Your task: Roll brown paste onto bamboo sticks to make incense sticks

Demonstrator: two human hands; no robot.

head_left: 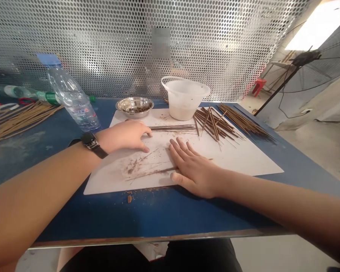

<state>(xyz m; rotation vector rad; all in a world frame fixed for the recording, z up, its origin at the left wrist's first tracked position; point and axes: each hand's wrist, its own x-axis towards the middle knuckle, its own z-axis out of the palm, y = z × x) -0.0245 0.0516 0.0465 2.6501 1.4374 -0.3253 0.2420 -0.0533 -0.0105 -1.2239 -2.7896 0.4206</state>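
The right hand [194, 170] is laid flat and palm down on the white board [243, 158], with its fingers extended and closed on nothing. A brown stick [155, 172] is partly covered by its palm; the long axis is set nearly crosswise, with the bare, thin end pointed leftward and slightly nearer the board's front edge. The thicker end is hidden beneath the hand.

The left hand [130, 136] is held with thumb and forefinger parted, nothing being seen between them. Just beyond its fingertips, thin sticks [172, 128] are laid crosswise, pointed left to right; whether they are touched cannot be told.

Beyond the left hand a steel bowl [134, 114] is placed; beyond the right, a white tub [184, 104] and a pile of coated sticks [215, 126], crossed at various angles. A bottle [76, 98] is seen left of the left hand.
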